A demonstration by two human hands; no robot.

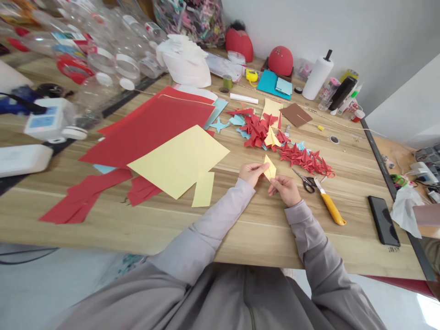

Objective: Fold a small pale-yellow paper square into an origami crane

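A small folded yellow paper [270, 168] is held between my two hands above the wooden table. My left hand [252, 173] pinches its left edge, and my right hand [286, 189] grips its lower corner. Just beyond lies a pile of folded red paper pieces [256, 130] with a folded yellow piece [272, 139] on it. More red folded pieces [304, 158] stretch to the right. Black-handled scissors [308, 184] and a yellow-handled knife [332, 207] rest to the right of my right hand.
Large yellow [178, 160] and red sheets [154, 123] lie left, beside a yellow strip [203, 189] and red strips [82, 197]. A black phone [384, 221] lies near the right edge. Plastic bottles [127, 64] crowd the back left; a white roll [318, 77] stands at the back.
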